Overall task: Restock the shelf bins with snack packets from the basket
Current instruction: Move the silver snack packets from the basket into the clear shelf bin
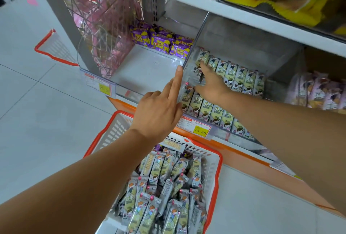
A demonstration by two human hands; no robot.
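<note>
Left hand (159, 110) touches clear divider (195, 40) between purple packets (162, 42) and green packets (237, 78).

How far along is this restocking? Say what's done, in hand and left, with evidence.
Done: two rows of green packets stand in the middle bin. In hand: the right hand reaches among the back row while the left hand touches the clear divider with a forefinger. Left: the basket holds many more packets, and the left bin holds only a few purple packets.
</note>
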